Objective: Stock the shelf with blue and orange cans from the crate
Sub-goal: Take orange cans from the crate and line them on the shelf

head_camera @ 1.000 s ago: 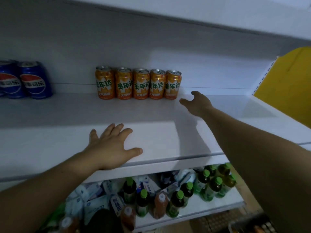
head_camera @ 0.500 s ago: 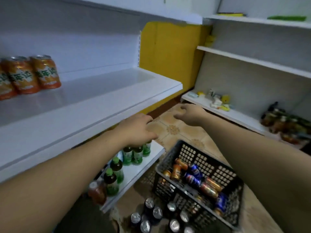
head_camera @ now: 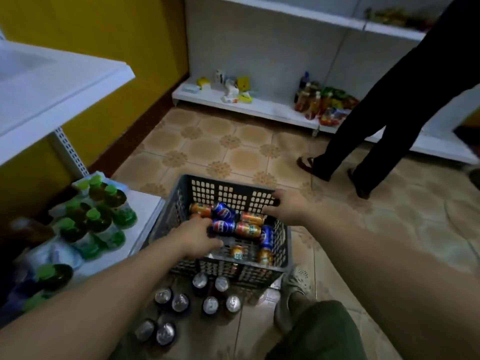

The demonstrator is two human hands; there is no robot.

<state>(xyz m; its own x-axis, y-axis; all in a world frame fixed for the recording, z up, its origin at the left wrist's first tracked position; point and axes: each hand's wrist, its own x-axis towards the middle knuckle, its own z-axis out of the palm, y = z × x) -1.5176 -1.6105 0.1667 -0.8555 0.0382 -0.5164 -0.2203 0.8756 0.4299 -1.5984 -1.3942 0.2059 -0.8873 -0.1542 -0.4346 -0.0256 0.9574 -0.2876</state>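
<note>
Head | crate (head_camera: 285, 242) cans (head_camera: 248, 229) lying sideways | left hand (head_camera: 196, 236), right hand (head_camera: 287, 207) spread, empty

Tiled floor (head_camera: 241, 149) under grey crate (head_camera: 228, 189) (upright cans (head_camera: 210, 305) beside)

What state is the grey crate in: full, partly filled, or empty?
Partly filled. The crate holds a loose, mostly single layer of blue cans and orange cans lying on their sides, with bare floor showing near its front.
</note>
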